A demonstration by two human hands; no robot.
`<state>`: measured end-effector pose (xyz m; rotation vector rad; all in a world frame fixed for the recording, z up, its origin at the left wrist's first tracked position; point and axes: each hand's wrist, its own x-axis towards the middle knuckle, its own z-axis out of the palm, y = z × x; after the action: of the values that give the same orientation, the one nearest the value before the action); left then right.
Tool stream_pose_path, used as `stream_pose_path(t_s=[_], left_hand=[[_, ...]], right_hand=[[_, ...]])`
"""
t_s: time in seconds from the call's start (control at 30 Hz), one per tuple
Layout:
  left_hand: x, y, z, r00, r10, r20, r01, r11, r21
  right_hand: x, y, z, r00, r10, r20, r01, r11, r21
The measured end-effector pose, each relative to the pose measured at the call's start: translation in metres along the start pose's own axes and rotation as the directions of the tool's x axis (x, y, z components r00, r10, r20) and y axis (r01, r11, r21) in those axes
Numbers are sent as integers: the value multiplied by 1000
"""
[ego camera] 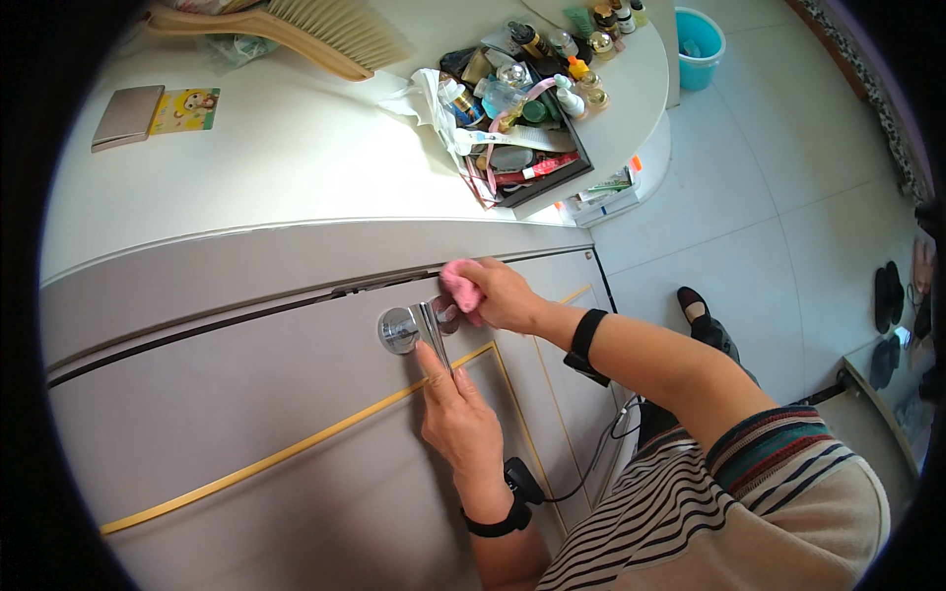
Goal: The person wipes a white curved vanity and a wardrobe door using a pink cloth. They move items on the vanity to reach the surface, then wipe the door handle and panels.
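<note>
A chrome lever handle [426,325] is mounted on a grey-mauve door panel [244,414] with gold trim strips. My left hand [465,428] holds the free end of the lever, with a finger laid along the metal. A round chrome plate [397,330] sits beside the lever, and a second round plate [446,313] shows behind it. In my right hand [510,295] is a bunched pink cloth [464,284], pressed at the panel by the second plate. The fingers under the cloth are partly hidden.
Beyond the door, a white tabletop [295,162] carries a wooden-handled brush [295,33], a notebook [127,117], and a dark box [550,181] crowded with cosmetics and a white comb [528,138]. A turquoise bucket [698,52] and black slippers [887,295] are on the tiled floor. A black cable [591,473] hangs near my left wrist.
</note>
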<state>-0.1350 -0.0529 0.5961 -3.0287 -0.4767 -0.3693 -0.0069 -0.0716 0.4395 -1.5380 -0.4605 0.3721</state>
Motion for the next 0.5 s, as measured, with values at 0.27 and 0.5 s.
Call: stream_pose_path(t_s=[0.27, 0.5], left_hand=[[-2, 2, -1, 996, -77, 41, 80, 994, -76], [-1, -2, 5, 997, 39, -60, -41, 998, -37]], right_hand=[[32, -41, -6, 901, -431, -54, 434, 892, 123], [33, -4, -26, 974, -175, 143, 206, 947, -246]])
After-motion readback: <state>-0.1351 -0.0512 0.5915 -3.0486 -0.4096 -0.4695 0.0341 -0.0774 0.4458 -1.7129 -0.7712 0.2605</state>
